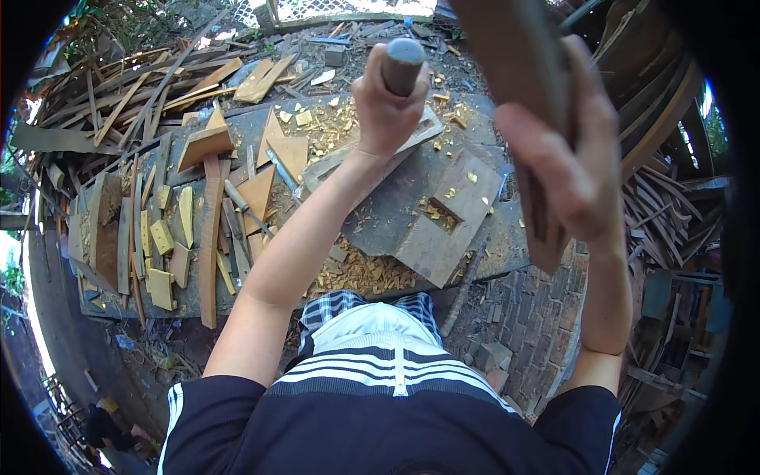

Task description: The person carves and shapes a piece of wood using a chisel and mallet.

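Blurred wooden piece [514, 59], clasped by your right hand [580, 182], hangs right of the end-on handle [404, 59] that your left hand [386, 115] grips.

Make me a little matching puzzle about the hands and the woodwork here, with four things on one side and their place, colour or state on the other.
1. Left hand
2. Right hand
3. Board with a rectangular cut
4. Wood chips

A. Yellowish, scattered loose
B. Holding a thick piece of wood
C. Greyish brown, lying on the work surface
D. Gripping a round-topped handle

Pairs: 1-D, 2-B, 3-C, 4-A
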Available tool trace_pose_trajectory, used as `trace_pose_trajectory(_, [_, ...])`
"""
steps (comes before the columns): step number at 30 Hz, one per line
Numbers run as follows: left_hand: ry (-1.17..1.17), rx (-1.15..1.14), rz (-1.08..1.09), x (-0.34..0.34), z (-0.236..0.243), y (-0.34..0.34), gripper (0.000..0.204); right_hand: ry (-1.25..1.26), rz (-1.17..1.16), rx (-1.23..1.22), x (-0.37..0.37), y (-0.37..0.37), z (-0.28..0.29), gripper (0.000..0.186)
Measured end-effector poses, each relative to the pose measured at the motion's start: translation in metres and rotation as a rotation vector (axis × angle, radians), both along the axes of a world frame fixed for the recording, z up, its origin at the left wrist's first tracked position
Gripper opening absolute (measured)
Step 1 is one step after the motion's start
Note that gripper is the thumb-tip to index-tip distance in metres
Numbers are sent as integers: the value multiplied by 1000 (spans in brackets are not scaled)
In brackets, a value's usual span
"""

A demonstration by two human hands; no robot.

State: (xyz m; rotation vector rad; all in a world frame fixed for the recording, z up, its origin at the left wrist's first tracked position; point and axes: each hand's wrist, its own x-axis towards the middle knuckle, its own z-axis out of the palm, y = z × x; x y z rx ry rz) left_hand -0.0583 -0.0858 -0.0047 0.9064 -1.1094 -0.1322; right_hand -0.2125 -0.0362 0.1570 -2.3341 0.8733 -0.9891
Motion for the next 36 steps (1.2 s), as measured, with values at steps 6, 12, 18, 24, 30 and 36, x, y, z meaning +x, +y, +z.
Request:
trace_pose_trajectory(6, [-6, -9, -33, 4, -10, -2, 22, 190, -19, 357, -18, -11, -31, 62])
trace_pose_trajectory(12, [89, 106, -118, 15, -7, -8, 18, 374, -296, 513, -37, -29, -130, 68])
trace_pose_trajectory(18, [122, 180, -198, 25, -14, -21, 15, 679, -403, 530, -50, -23, -219, 83])
trace_pose_trajectory(24, [290, 341, -548, 47, 2, -22, 14, 722, -429, 477, -43, -21, -223, 82])
trace_pose_trajectory(30, [199, 348, -655, 34, 4, -27, 14, 709, -425, 542, -42, -20, -216, 85])
trace_pose_trajectory(36, [348, 375, -494, 59, -1, -22, 16, 649, -422, 438, -40, -17, -224, 72])
